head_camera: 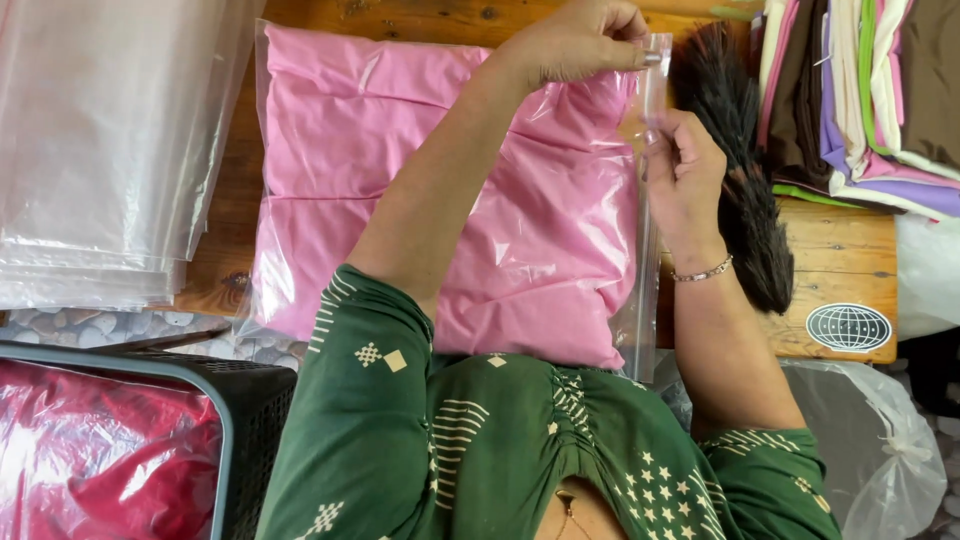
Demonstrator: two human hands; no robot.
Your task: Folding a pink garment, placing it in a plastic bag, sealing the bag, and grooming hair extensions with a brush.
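A folded pink cloth lies inside a clear plastic bag on a wooden table. The bag's open edge with its sealing flap runs down the right side. My left hand reaches across the bag and pinches the top of that flap between thumb and fingers. My right hand, with a bracelet at the wrist, pinches the same flap a little lower. Both hands rest on the bag's right edge.
A black bristly brush lies just right of the bag. Folded cloths in several colours are stacked at the top right, and a pile of clear plastic bags sits left. A dark basket holds wrapped red cloth. A tied plastic bag sits lower right.
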